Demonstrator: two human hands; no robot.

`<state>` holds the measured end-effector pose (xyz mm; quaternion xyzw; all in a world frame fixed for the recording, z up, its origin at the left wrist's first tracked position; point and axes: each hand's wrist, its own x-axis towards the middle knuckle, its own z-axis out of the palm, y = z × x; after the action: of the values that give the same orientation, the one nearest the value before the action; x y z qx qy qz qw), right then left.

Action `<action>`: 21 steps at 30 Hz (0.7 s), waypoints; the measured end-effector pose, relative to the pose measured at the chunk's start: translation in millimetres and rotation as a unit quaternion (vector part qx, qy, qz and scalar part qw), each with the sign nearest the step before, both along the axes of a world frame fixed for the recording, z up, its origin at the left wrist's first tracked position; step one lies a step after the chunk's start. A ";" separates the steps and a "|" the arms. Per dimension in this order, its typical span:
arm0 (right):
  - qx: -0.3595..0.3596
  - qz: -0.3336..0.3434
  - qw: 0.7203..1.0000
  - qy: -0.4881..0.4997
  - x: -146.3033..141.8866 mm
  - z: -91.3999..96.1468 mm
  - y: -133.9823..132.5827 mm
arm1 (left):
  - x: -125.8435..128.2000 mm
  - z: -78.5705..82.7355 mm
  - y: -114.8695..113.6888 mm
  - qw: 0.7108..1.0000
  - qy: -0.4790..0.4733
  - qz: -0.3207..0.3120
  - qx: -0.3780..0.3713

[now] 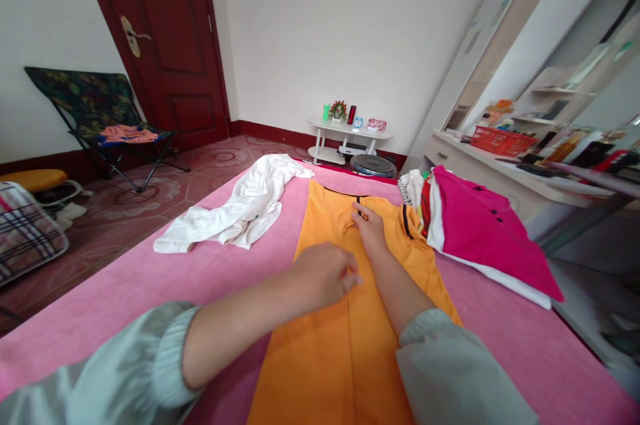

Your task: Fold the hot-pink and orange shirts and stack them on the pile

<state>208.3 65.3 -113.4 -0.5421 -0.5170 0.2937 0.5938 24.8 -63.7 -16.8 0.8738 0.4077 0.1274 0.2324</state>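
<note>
both hands on an orange garment spread on the bed

the orange garment (pixel 345 345) lies flat and lengthwise on the pink bed cover (pixel 125 292), its black-trimmed end away from the person; the right hand (pixel 369 228) rests on that far part, fingers bent down onto the cloth at the centre seam, though whether they pinch it cannot be told; the left hand (pixel 327 273) sits nearer, over the middle of the garment, fingers loosely curled toward the thumb, a grip on the fabric not discernible; a crumpled white garment (pixel 240 212) lies just left; a folded stack topped in magenta (pixel 485 232) lies just right, touching the orange edge; beyond stand a folding chair (pixel 100 118), a dark red door (pixel 165 32) and a small white table (pixel 350 135).
</note>
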 end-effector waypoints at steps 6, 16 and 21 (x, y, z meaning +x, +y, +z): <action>0.006 -0.020 0.999 -0.028 -0.9 -1.0 -1.9 | -3.4 -65.7 63.9 0.978 0.017 0.134 0.161; 0.038 -0.106 0.981 -0.155 -4.1 9.7 -11.7 | -3.1 -67.7 58.7 0.984 0.035 0.055 0.166; 0.002 -0.154 0.965 -0.213 4.5 10.7 -15.1 | -4.2 -69.0 59.1 0.982 0.045 0.036 0.178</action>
<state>212.8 50.2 -102.7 -0.6642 -0.5421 0.0752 0.5092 20.6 -4.6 -85.8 0.8906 0.4201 0.1669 0.0498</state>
